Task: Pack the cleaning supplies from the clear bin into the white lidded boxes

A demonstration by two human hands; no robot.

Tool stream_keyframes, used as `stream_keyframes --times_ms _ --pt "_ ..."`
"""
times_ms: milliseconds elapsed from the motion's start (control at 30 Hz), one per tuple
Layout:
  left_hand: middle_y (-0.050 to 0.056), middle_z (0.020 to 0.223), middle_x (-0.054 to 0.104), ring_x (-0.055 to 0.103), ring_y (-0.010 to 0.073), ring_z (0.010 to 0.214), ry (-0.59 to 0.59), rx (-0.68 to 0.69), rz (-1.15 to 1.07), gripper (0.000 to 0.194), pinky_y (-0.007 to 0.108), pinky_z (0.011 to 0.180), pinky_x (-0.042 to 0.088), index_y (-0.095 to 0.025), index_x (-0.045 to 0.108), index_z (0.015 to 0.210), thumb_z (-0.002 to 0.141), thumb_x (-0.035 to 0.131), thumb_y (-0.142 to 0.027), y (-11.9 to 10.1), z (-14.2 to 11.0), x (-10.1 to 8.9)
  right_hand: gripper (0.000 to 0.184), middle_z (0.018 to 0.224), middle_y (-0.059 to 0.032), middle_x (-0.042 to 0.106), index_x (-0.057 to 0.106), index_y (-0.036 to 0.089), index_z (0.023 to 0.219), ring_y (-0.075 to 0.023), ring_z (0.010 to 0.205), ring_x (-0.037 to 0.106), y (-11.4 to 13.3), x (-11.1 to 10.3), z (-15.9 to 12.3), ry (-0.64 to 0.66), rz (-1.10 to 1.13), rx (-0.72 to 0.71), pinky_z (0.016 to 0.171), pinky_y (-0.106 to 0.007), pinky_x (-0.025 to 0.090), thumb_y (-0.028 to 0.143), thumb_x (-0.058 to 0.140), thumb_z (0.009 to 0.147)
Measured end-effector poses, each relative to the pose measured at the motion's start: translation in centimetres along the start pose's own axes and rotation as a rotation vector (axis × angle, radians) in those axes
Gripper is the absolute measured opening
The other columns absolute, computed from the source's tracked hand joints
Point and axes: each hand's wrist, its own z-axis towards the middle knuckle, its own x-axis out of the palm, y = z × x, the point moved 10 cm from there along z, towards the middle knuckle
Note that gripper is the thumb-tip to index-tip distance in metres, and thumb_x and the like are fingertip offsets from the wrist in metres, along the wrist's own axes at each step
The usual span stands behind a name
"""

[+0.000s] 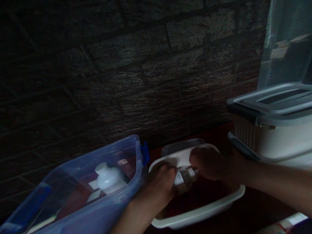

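Note:
Both my hands meet over a white plastic tub (202, 213) in front of me. My left hand (159, 184) and my right hand (208, 164) are each closed around an end of a small white and silver cylindrical object (185, 176), held just above the tub's inside. What the object is cannot be made out in the dim light. To the left stands a clear blue plastic bin (72, 223) holding a white bottle (109, 177) and some flat items.
A white lidded container (290, 118) with a grey lid and dark handle stands at the right. A dark brick wall (134, 56) rises behind everything. A translucent plastic sheet (292, 18) leans at upper right. The surface below looks dark red.

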Motion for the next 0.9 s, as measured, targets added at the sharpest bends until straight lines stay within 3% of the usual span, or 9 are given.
stream_keyframes --times_ms 167,367,533,667,900 --pt "0.018 0.135 0.059 0.047 0.0332 0.135 0.023 0.031 0.070 0.046 0.044 0.116 0.037 -0.007 0.060 0.129 0.083 0.057 -0.006 -1.0 -0.1 -0.2 0.021 0.097 -0.0210 0.072 0.073 0.007 0.093 -0.0324 0.096 0.068 0.4 -1.1 -0.8 -0.001 -0.050 -0.025 0.087 -0.042 0.049 0.013 0.054 0.089" --pt "0.018 0.136 0.060 0.049 0.0329 0.135 0.036 -0.015 0.090 0.043 0.042 0.115 0.040 -0.008 0.063 0.124 0.082 0.057 -0.005 -1.0 -0.3 -0.6 0.020 0.103 -0.0190 0.073 0.074 0.009 0.097 -0.0309 0.100 0.068 0.7 -1.1 -1.1 0.014 -0.041 -0.068 0.087 -0.039 0.050 0.013 0.056 0.088" --pt "0.018 0.138 0.059 0.049 0.0345 0.135 0.006 -0.023 0.070 0.044 0.046 0.115 0.040 -0.012 0.062 0.125 0.081 0.061 -0.010 -0.4 -0.4 -0.2 0.020 0.100 -0.0212 0.073 0.074 0.006 0.096 -0.0345 0.097 0.070 1.1 -1.1 -1.1 0.048 -0.044 -0.062 0.086 -0.043 0.051 0.009 0.057 0.087" --pt "0.020 0.140 0.057 0.048 0.0383 0.136 0.015 -0.038 0.044 0.048 0.050 0.115 0.039 -0.011 0.061 0.126 0.079 0.068 -0.018 -0.2 -0.6 -0.1 0.019 0.099 -0.0205 0.074 0.074 0.006 0.096 -0.0338 0.098 0.070 1.7 -1.7 -1.4 0.093 -0.030 -0.079 0.085 -0.040 0.051 0.006 0.063 0.081" --pt "0.022 0.145 0.053 0.045 0.0392 0.139 -0.017 -0.029 0.008 0.051 0.051 0.117 0.036 -0.008 0.058 0.133 0.085 0.066 -0.022 -0.1 -0.9 -0.2 0.021 0.111 -0.0173 0.072 0.071 0.009 0.107 -0.0289 0.104 0.068 0.1 -2.6 -1.8 -0.015 0.023 -0.030 0.088 -0.036 0.050 0.012 0.056 0.092"
